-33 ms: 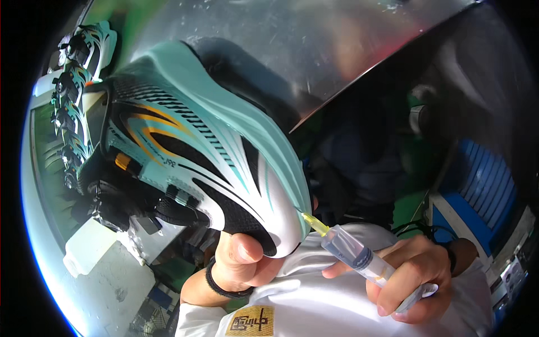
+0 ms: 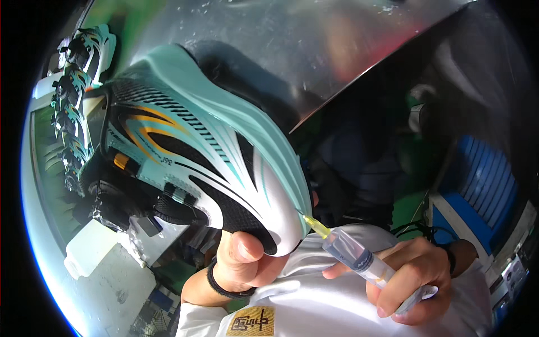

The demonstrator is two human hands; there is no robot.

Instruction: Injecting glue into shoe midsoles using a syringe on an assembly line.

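A mint-green, white and black sneaker point(image 2: 224, 163) with orange lines is tilted on its side, its toe toward me. My left hand point(image 2: 244, 263) grips it at the toe, thumb on the upper; most of the other fingers are hidden behind the shoe. In my right hand point(image 2: 418, 275) is a clear plastic syringe point(image 2: 343, 247), the fingers wrapped round its barrel and plunger end. Its yellow needle hub point(image 2: 317, 226) points at the toe. The thin needle tip is at the line between the white upper and mint sole.
Several similar sneakers point(image 2: 76, 112) stand in a row at the far left. A whitish plastic bottle point(image 2: 92, 247) lies by the left bench. Behind the shoe is a shiny metal tabletop point(image 2: 325, 50). A blue ribbed crate point(image 2: 477, 185) sits at the right.
The sneaker has tilted very slightly, its printed side shifting a little left. My right hand and the syringe have hardly moved; the needle stays at the toe edge.
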